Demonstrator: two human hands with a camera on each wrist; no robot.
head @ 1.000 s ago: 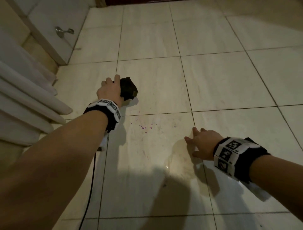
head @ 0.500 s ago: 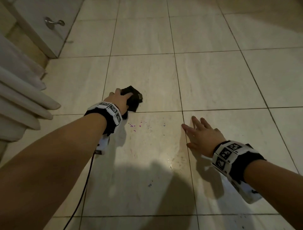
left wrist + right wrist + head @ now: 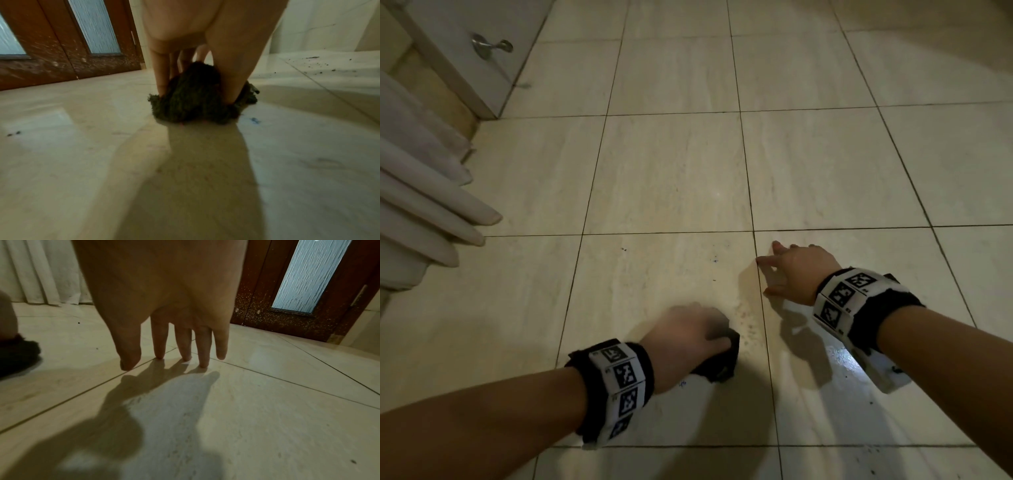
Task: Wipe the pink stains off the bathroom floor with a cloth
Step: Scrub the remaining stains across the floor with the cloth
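My left hand (image 3: pixel 688 329) grips a dark bunched cloth (image 3: pixel 717 363) and presses it onto the beige tiled floor (image 3: pixel 671 171). In the left wrist view the fingers (image 3: pixel 160 76) and thumb close round the dark green cloth (image 3: pixel 195 97). A few small dark specks (image 3: pixel 715 261) remain on the tile beyond the cloth, and a bluish mark (image 3: pixel 255 120) lies beside it. No pink marks show on the tile. My right hand (image 3: pixel 791 270) rests on the floor to the right with straight spread fingers (image 3: pixel 202 350), fingertips on the tile.
White curtain folds (image 3: pixel 421 192) hang at the left. A white cabinet door with a metal handle (image 3: pixel 489 46) stands at the back left. A brown wooden door with frosted glass (image 3: pixel 308 275) closes the far side. Dark crumbs (image 3: pixel 320 65) dot the floor further right.
My left hand has dragged the cloth toward me and rightward across the tile where pink spots showed; those spots are no longer visible. The right hand stays planted on the floor.
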